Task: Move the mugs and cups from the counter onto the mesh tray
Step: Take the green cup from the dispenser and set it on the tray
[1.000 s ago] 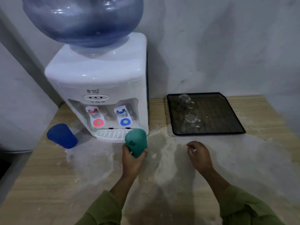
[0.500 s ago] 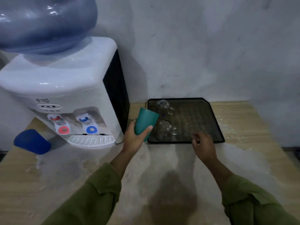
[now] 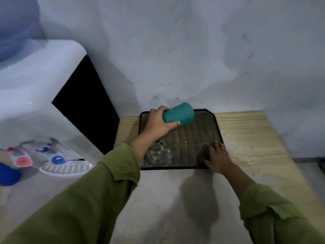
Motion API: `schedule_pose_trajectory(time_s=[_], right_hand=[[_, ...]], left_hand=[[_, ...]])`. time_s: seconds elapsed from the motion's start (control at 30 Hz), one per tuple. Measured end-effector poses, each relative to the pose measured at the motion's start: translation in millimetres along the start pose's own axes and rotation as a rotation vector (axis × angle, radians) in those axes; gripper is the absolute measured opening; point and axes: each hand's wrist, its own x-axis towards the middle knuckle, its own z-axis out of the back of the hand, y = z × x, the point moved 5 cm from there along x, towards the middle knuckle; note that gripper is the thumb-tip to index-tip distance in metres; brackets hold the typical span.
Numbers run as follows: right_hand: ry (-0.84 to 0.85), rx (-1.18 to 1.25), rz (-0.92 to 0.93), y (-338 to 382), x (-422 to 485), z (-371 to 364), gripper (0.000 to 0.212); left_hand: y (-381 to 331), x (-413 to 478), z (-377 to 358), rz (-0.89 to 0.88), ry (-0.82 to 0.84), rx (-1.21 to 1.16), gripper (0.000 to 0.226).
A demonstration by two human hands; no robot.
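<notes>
My left hand point(image 3: 156, 123) grips a teal plastic cup point(image 3: 181, 113), held tilted on its side above the back of the black mesh tray point(image 3: 198, 138). A clear glass mug point(image 3: 157, 154) stands on the tray's front left part, partly behind my left wrist. A second glass mug seen earlier is hidden by my left hand. My right hand point(image 3: 217, 156) rests flat on the tray's front right corner, fingers apart, holding nothing. A blue cup point(image 3: 8, 175) lies on the counter at the far left edge.
A white water dispenser point(image 3: 44, 106) with red and blue taps and a drip tray point(image 3: 65, 169) fills the left. A grey wall rises right behind the tray. The wooden counter point(image 3: 246, 134) extends right of the tray, with a whitish patch in front.
My left hand carried the teal cup from in front of the dispenser, right and away, to above the tray. My right hand moved forward onto the tray's front right corner. My view swung right.
</notes>
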Motion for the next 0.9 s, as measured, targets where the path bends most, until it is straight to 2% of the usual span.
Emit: schedule_pose_trajectory(time_s=[0.23,0.63,0.9], right_hand=[[0.003,0.022,0.006,-4.1,3.9,-4.4,0.079],[0.009,0.074,-0.016,-4.6,8.2,-8.1,0.081],[0.02,0.077,-0.036,-5.5,7.0,-5.8,0.08]], left_hand=[[-22.6,26.1,-46.0,-0.058,0.032,0.109,0.066],[-23.7,42.3,-80.3,-0.098,0.086,0.234,0.08],[-27.5,38.0,-80.8,-0.037,0.146,0.243,0.085]])
